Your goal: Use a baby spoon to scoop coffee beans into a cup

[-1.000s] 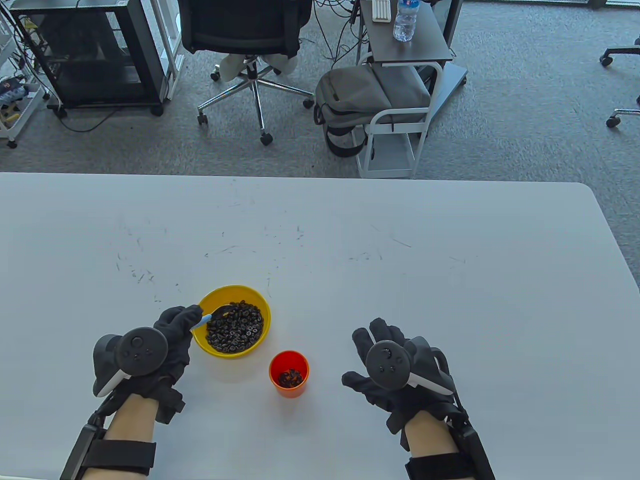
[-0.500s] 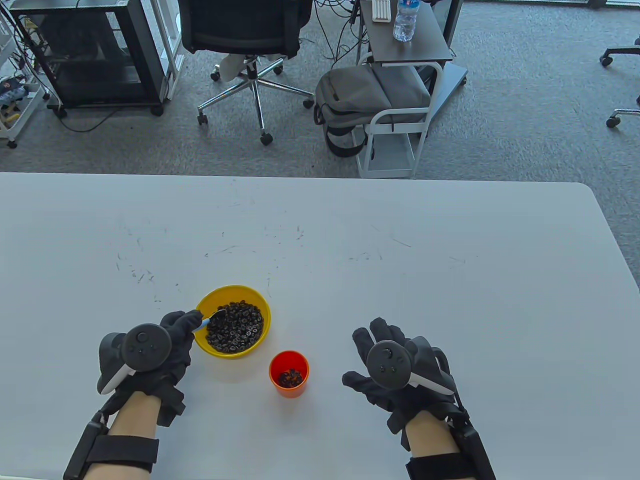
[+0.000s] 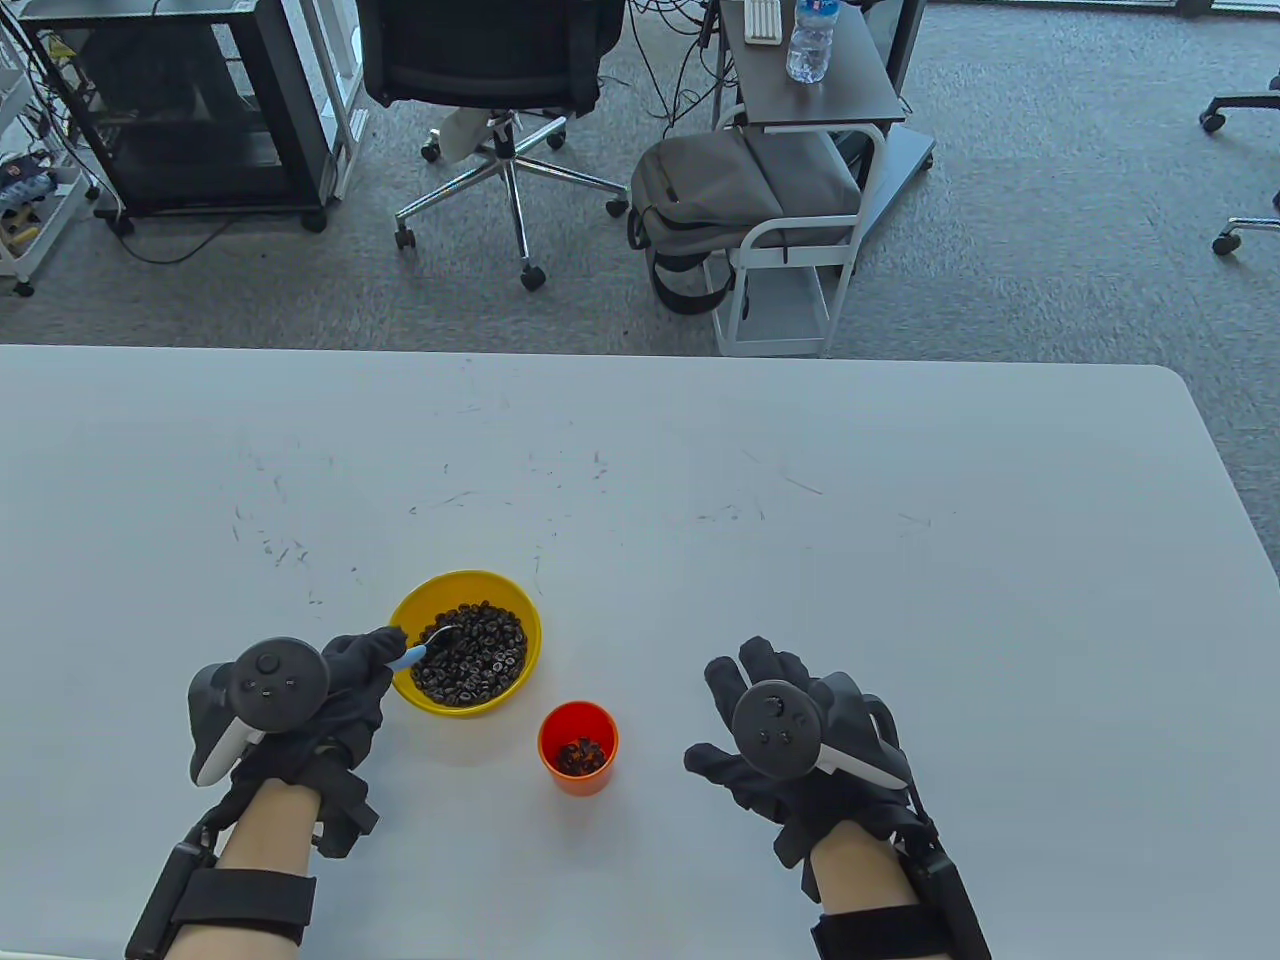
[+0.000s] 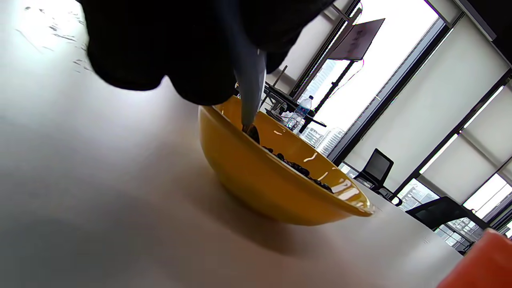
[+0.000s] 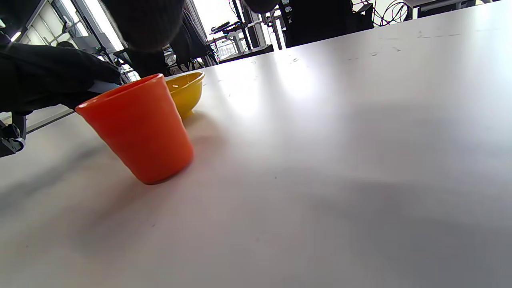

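— Two hands are working at the near edge of the table [image 3: 900, 500]. The left hand [image 3: 330, 690] is gripping the spoon [image 3: 425, 645] by its blue handle, fingers closed round it, and the right hand [image 3: 790, 740] is resting flat with its fingers spread, holding nothing.

— Which step is he on?

— Loading, I'd say. The spoon's tip is dipping into the beans [image 3: 470, 655] at the left side of the yellow bowl [image 3: 500, 590]; in the left wrist view the spoon [image 4: 250, 80] is pointing steeply down past the bowl [image 4: 256, 180] rim. I cannot tell whether any beans are sitting on it.

— And the cup?

— The orange cup [image 3: 578, 748] is standing just beside the bowl, nearer him and to its right, not touching it, with a few beans already at the bottom.

— So what is the next move asking for?

— Probably levelling the spoon, lifting it over the rim, then carrying it right and toward him. The cup mouth is narrow, so beans could be spilling if he is tipping early.

— Room enough?

— Plenty. Beyond the bowl the table is running bare and scuffed to its far edge.
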Motion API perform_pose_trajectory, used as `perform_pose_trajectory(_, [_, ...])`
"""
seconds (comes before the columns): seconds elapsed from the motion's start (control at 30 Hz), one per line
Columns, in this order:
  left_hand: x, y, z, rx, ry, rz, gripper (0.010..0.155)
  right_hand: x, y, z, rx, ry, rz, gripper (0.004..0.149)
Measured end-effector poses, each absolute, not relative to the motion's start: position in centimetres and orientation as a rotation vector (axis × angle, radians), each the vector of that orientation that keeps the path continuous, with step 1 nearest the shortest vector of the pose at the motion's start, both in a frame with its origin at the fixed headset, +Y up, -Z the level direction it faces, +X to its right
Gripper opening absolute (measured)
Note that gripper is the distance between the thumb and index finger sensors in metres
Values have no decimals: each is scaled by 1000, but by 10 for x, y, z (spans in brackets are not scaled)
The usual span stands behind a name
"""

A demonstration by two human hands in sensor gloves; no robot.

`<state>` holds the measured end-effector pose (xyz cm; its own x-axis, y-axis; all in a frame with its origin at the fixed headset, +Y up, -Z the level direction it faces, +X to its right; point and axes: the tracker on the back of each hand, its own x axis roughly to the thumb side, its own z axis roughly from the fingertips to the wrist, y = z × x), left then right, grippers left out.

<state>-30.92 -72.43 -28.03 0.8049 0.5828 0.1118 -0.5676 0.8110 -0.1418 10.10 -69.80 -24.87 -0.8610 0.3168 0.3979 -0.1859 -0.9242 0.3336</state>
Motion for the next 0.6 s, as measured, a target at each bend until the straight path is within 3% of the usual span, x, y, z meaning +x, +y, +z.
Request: perform_pose_trajectory(0.6, [-329, -753, -284, -323, 66, 1045, 47, 101, -699, -249, 660, 429, 2765, 83])
